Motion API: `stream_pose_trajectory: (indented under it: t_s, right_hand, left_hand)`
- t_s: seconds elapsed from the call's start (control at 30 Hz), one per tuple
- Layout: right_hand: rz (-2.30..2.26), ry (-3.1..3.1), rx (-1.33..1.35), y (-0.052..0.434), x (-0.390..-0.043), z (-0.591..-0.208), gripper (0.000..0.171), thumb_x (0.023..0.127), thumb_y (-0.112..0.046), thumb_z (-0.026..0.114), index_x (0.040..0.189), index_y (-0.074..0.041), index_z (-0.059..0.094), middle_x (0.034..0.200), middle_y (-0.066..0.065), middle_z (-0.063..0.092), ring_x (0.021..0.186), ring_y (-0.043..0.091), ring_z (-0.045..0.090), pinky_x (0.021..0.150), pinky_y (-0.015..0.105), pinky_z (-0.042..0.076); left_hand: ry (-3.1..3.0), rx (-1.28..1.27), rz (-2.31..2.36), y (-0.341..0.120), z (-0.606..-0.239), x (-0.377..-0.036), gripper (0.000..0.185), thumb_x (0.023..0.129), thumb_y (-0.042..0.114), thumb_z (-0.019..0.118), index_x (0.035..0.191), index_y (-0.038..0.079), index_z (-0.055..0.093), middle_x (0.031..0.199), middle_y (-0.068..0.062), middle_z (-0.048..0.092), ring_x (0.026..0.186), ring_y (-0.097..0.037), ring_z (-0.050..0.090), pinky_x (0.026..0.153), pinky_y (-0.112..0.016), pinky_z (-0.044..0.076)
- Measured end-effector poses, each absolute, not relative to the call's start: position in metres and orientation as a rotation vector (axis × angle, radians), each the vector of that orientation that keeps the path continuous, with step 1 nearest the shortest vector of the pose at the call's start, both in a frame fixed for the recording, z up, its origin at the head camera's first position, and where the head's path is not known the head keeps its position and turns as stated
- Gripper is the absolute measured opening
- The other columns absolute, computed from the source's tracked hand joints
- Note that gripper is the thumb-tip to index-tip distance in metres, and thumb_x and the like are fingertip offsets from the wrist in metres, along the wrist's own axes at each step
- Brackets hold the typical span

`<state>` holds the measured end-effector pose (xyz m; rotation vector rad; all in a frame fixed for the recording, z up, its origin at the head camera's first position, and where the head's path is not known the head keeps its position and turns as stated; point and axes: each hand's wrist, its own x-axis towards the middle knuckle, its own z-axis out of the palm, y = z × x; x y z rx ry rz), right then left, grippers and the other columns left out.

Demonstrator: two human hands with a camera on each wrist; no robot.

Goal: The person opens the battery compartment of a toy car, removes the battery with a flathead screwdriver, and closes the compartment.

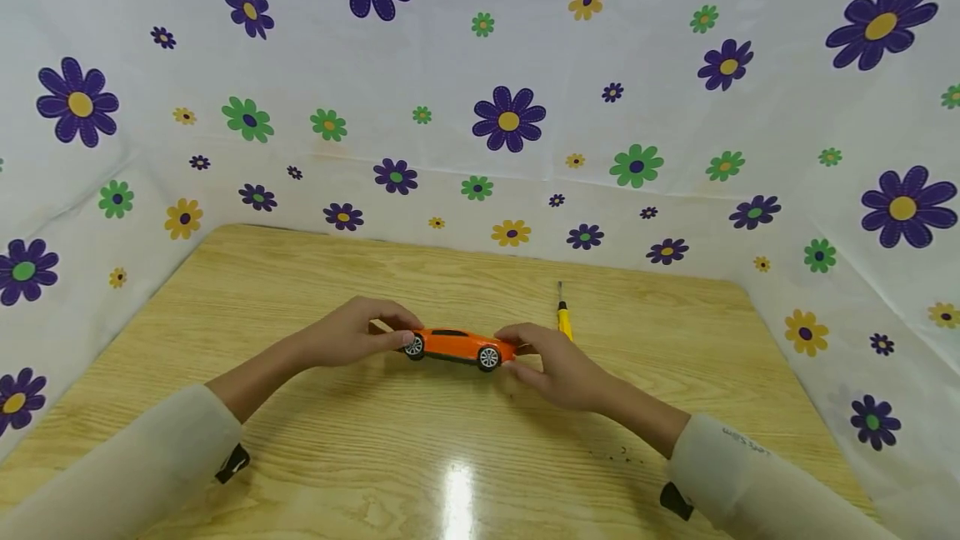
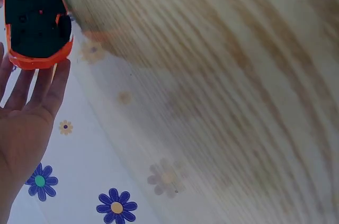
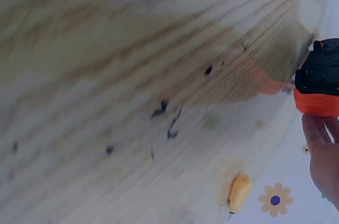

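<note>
I hold the toy car (image 1: 452,346) above the tabletop (image 1: 337,457), left hand (image 1: 360,336) and right hand (image 1: 562,369) fingers gripping its ends; a screwdriver (image 1: 565,322) lies near the far edge.

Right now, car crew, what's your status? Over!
Left hand and right hand gripping orange toy car, one at each end. Car held clear of table. Yellow screwdriver lying beyond right hand, not blocking.

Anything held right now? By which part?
The orange toy car, by its two ends: left hand at one, right hand at the other.
</note>
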<state>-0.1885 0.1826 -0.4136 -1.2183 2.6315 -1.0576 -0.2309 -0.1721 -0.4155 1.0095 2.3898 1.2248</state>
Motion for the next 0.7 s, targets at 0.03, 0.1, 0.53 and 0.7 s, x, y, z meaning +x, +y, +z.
stream_pose_trajectory:
  t_s: [0.03, 0.1, 0.53, 0.7]
  right_hand:
    - [-1.118, 2.606, -1.175, 0.1825, -0.1896, -0.4145, 0.033, 0.1, -0.007, 0.067, 0.132, -0.001, 0.06, 0.125, 0.009, 0.067, 0.113, 0.023, 0.067, 0.097, 0.04, 0.058]
    - [-1.215, 2.569, -1.081, 0.182, -0.1907, -0.4147, 0.031, 0.1, -0.007, 0.067, 0.13, -0.001, 0.06, 0.124, 0.01, 0.067, 0.112, 0.025, 0.068, 0.096, 0.04, 0.059]
    - [-1.374, 2.451, -0.74, 0.1789, -0.1957, -0.412, 0.031, 0.103, -0.014, 0.065, 0.131, -0.002, 0.061, 0.12, 0.011, 0.068, 0.111, 0.027, 0.066, 0.093, 0.031, 0.059]
    - [-1.348, 2.455, -0.68, 0.1807, -0.1987, -0.4119, 0.031, 0.104, -0.019, 0.064, 0.132, -0.006, 0.062, 0.117, 0.007, 0.07, 0.107, 0.024, 0.067, 0.087, 0.032, 0.058]
  left_hand:
    - [2.385, 0.985, 1.232, -0.1731, -0.4153, -0.2313, 0.028, 0.103, 0.03, 0.065, 0.127, 0.018, 0.071, 0.125, 0.002, 0.07, 0.115, -0.019, 0.065, 0.094, -0.036, 0.059]
    - [2.349, 0.944, 1.263, -0.175, -0.4148, -0.2319, 0.032, 0.102, 0.031, 0.068, 0.13, 0.016, 0.069, 0.125, 0.0, 0.069, 0.117, -0.022, 0.064, 0.096, -0.039, 0.059]
    - [2.338, 0.841, 1.286, -0.1763, -0.4194, -0.2363, 0.04, 0.094, 0.01, 0.076, 0.133, 0.015, 0.065, 0.129, -0.005, 0.067, 0.118, -0.026, 0.063, 0.094, -0.038, 0.06]
    - [2.38, 0.827, 1.264, -0.1748, -0.4221, -0.2383, 0.039, 0.096, 0.015, 0.074, 0.134, 0.018, 0.065, 0.131, -0.004, 0.067, 0.117, -0.024, 0.065, 0.091, -0.04, 0.059]
